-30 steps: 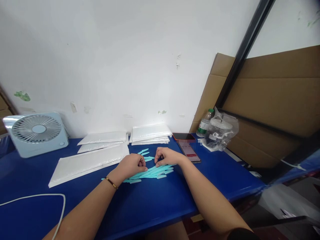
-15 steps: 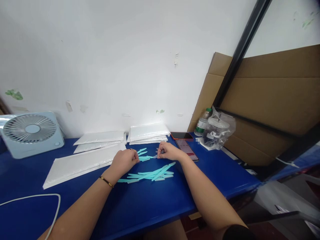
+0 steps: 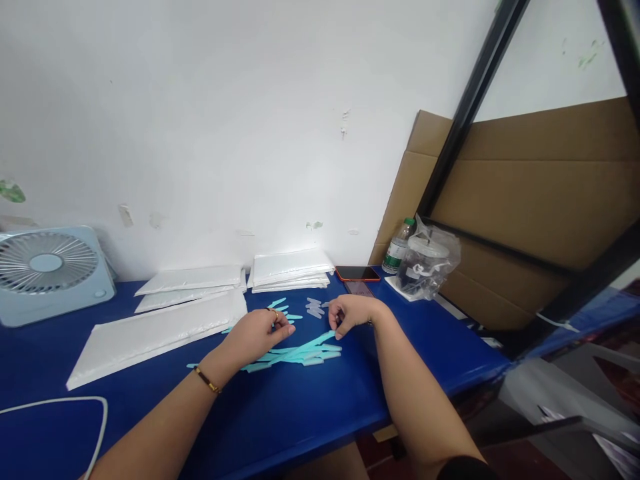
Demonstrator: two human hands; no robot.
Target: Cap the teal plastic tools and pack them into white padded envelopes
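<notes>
A loose pile of turquoise eyebrow razors (image 3: 300,355) lies on the blue table in front of me. My right hand (image 3: 350,315) pinches the right end of one razor on top of the pile between thumb and fingertips. Left of it, my left hand (image 3: 263,333) hovers at the pile's back edge, its thumb and fingers loosely apart with nothing visible in them. Behind that hand are several more turquoise razors (image 3: 280,308), partly covered by it. Small translucent caps (image 3: 314,308) form a little group between the two hands.
White padded mailers (image 3: 165,333) lie at left, with more mailer stacks (image 3: 290,268) by the wall. Two phones (image 3: 357,273), a water bottle (image 3: 399,248) and a bagged cup (image 3: 427,267) stand back right. A fan (image 3: 55,273) and white cable (image 3: 103,427) are left.
My right hand has left the translucent caps and come nearer, now pinching a razor in the front pile. My left hand has loosened its pinch and shifted slightly. The view has turned slightly right.
</notes>
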